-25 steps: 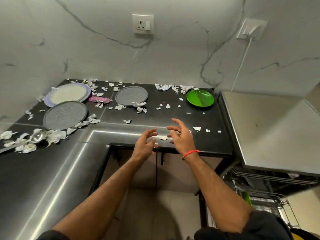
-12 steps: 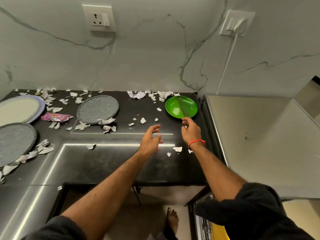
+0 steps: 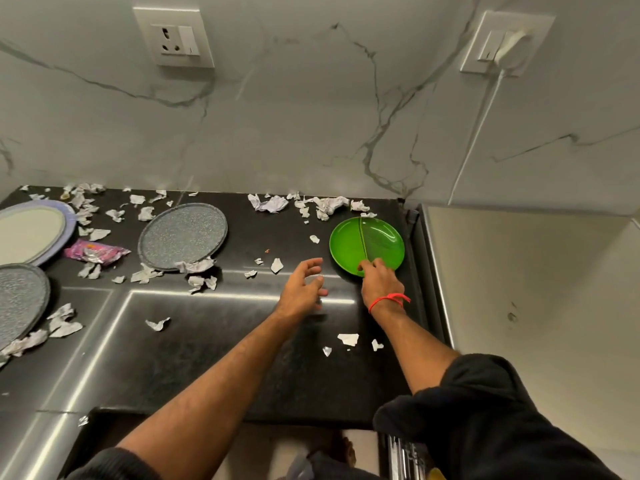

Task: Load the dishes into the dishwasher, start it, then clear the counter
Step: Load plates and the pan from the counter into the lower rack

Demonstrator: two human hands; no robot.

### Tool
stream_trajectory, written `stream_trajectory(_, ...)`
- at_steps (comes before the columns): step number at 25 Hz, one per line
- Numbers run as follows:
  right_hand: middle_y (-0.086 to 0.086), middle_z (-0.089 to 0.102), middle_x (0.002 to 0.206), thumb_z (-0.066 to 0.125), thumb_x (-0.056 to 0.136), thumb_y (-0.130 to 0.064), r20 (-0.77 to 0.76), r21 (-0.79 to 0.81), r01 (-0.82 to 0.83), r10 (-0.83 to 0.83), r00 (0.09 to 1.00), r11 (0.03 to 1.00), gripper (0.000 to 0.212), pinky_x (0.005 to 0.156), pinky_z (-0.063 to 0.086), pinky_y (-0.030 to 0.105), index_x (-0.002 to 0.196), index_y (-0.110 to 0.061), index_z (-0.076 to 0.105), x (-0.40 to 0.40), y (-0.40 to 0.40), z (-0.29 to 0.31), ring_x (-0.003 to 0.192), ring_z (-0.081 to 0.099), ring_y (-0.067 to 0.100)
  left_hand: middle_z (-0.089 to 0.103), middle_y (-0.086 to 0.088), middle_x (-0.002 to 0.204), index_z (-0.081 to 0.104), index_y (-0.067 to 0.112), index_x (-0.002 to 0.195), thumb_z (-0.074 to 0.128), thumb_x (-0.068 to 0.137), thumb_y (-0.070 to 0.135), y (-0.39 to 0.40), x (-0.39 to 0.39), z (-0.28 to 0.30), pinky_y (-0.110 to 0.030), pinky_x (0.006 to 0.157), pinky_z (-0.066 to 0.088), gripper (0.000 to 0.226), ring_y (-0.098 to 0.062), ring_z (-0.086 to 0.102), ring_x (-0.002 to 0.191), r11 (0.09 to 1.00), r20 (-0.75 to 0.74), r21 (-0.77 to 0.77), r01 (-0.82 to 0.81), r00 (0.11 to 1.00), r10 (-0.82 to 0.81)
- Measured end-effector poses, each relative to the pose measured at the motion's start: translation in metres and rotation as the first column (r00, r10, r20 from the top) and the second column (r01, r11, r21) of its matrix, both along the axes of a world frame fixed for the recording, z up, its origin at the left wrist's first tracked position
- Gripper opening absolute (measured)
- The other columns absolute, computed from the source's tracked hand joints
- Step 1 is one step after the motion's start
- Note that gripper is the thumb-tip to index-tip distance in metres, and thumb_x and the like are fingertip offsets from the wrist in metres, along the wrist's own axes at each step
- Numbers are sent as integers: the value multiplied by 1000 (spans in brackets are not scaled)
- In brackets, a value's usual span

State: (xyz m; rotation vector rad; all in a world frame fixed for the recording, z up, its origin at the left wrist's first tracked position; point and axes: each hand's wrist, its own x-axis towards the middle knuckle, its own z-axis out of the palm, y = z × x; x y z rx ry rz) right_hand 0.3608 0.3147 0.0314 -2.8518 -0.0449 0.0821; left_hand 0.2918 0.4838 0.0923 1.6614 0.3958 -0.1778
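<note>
A green divided plate [image 3: 370, 242] lies at the back right of the black counter [image 3: 214, 358]. My right hand [image 3: 379, 282], with a red thread at the wrist, pinches the plate's near rim. My left hand [image 3: 303, 289] hovers just left of it, fingers spread and holding nothing. A grey speckled plate [image 3: 181, 235] lies mid-counter. Another grey plate [image 3: 19, 301] and a lilac-rimmed pale plate [image 3: 31, 230] sit at the left edge.
Torn paper scraps [image 3: 273, 204] litter the counter, with a pink wrapper [image 3: 95, 252] near the left plates. The dishwasher's pale top [image 3: 540, 306] stands to the right, its cord [image 3: 474, 133] running up to a wall socket. Part of a rack [image 3: 405, 460] shows at the bottom.
Both arms reached forward and right across the counter. My right hand has gone from open above the counter to pinching the green plate's near rim. The left hand followed beside it.
</note>
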Motion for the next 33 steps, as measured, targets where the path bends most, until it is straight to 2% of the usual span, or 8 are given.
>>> stream_trajectory(3,3,52,119,50,97,-13,72,9,2,-3,997,1000,22,73,48,39,114,-23,62,-16,-3,0,108,56,30,54,-1,133,53,22,134,47,105,9,5,-13,2,-28,58,48,32,-20,65,87,999,-10,-34,18,1000,-19)
stream_trajectory(6,2,55,115,59,95,-18,224,240,73,-128,966,968,11,68,44,34,104,-18,65,-48,-3,12,103,58,27,55,0,135,54,25,135,48,104,11,9,-39,4,-35,65,52,34,-21,67,91,997,28,-22,74,997,-73)
stream_trajectory(12,1,66,97,66,85,-10,224,854,32,-422,878,520,25,78,57,40,93,-33,66,-180,-6,47,84,66,25,51,-6,140,40,30,144,48,105,40,14,-113,20,-40,62,59,41,-24,70,94,982,60,-145,121,992,-114)
stream_trajectory(17,-4,64,96,63,85,-6,247,846,-16,-363,898,533,21,84,49,20,98,-23,64,-330,-24,61,89,61,4,68,-11,120,56,28,122,35,94,75,-2,-188,45,-48,68,61,59,-43,72,97,801,-184,-591,95,951,-248)
stream_trajectory(22,4,62,99,61,85,2,227,818,48,-398,889,573,18,85,49,24,99,-8,65,-436,-64,46,91,61,10,70,-16,106,60,5,129,41,101,47,-50,-251,34,-41,53,59,54,-32,75,79,831,-183,-508,228,914,-362)
stream_trajectory(29,-5,64,107,63,91,-7,158,743,142,-377,913,654,14,91,51,39,102,-12,69,-542,-154,-5,105,61,12,68,-26,116,56,11,128,40,101,33,-160,-308,-5,-45,54,59,38,-44,74,79,861,-236,-272,430,837,-493)
stream_trajectory(31,-10,61,120,64,90,-14,67,772,235,-443,894,591,20,96,51,45,108,-20,70,-567,-188,-21,117,58,13,68,-23,117,57,17,128,38,103,28,-201,-322,-18,-47,53,59,33,-42,75,78,853,-265,-229,468,814,-518)
stream_trajectory(33,-9,51,140,66,91,-15,-123,862,379,-587,800,336,39,101,50,48,127,-30,62,-591,-222,-33,129,53,16,70,-18,116,57,26,126,35,105,22,-246,-341,-32,-50,55,60,30,-41,75,81,836,-274,-218,504,790,-548)
